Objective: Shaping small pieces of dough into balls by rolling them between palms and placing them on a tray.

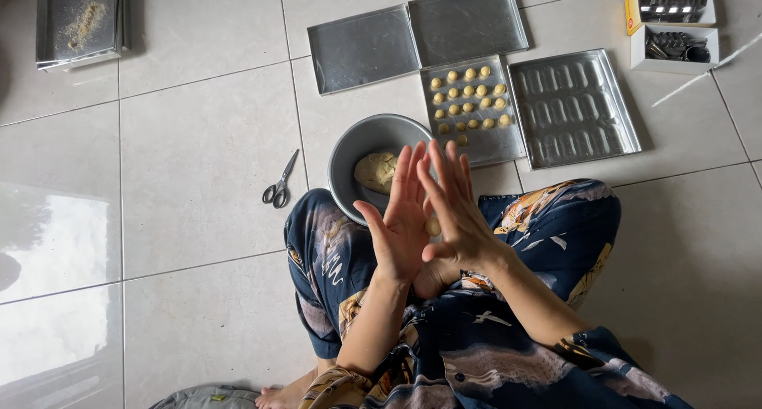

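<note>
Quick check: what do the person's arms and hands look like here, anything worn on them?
Both are bare. The left hand and right hand show no gloves, and no rings or watch can be made out. The forearms are uncovered as far as the bottom edge of the picture, with no sleeve in view. The only clothing visible is dark blue patterned trousers with orange and white print.

Matt metal bowl (349, 151), soft dough ball (432, 226) (pale), glossy floor tiles (182, 163)
</note>
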